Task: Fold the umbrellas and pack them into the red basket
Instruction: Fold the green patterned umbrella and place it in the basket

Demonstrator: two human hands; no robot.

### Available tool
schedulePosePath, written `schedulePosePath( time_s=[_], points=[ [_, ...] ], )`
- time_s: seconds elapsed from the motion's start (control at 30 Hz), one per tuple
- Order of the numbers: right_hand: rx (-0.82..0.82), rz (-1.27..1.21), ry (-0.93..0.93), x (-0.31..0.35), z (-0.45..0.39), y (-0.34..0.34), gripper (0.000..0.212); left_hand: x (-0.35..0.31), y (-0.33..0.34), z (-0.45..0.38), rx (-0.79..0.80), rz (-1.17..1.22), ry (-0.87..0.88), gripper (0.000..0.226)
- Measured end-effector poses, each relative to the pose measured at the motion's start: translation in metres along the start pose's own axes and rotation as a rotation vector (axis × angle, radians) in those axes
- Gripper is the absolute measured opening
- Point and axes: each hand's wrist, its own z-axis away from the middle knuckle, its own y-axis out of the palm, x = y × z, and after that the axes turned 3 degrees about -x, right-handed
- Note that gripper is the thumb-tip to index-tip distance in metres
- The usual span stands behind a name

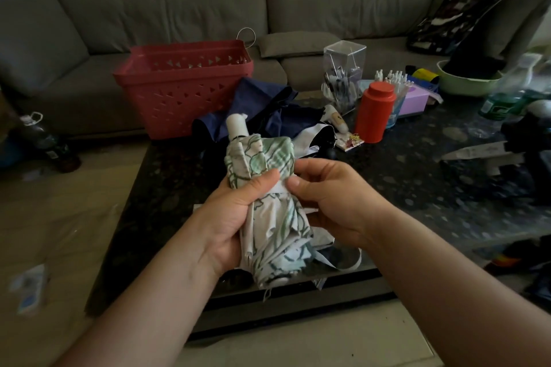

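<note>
Gripping the rolled floral umbrella [262, 202] around its middle, the left hand [235, 211] is holding it above the near edge of the dark tabletop [402, 182], white handle [236, 125] pointing away from the person, while the right hand [325, 197] is pinching the white closure strap [280, 188] against the fabric with its thumb. Beyond it, a navy umbrella [262, 110] is lying unfolded on the tabletop, touching the red basket [185, 86] standing at the far left corner, with an orange canister [374, 112] sitting well apart to the right.
</note>
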Motion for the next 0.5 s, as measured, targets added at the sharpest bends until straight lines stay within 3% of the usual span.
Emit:
schedulePosePath(
  time_s=[0.13,0.27,0.37,0.5],
  points=[
    [-0.067,-0.039,0.045,0.0051,-0.0056,-0.0017,0.019,0.0006,-0.0013,-0.0007,0.11,0.073,-0.047,0.065],
    [-0.062,-0.002,0.084,0.005,-0.0043,-0.0006,0.013,0.005,-0.0004,-0.0047,0.173,0.066,0.086,0.066],
    [-0.056,0.016,0.097,0.0051,-0.0004,0.0004,0.006,0.0072,0.0003,-0.0075,0.194,0.039,0.126,0.081],
    [-0.06,0.066,0.067,0.0024,0.0016,0.0006,0.015,0.0068,0.0007,-0.007,0.266,0.048,0.108,0.072]
  ],
)
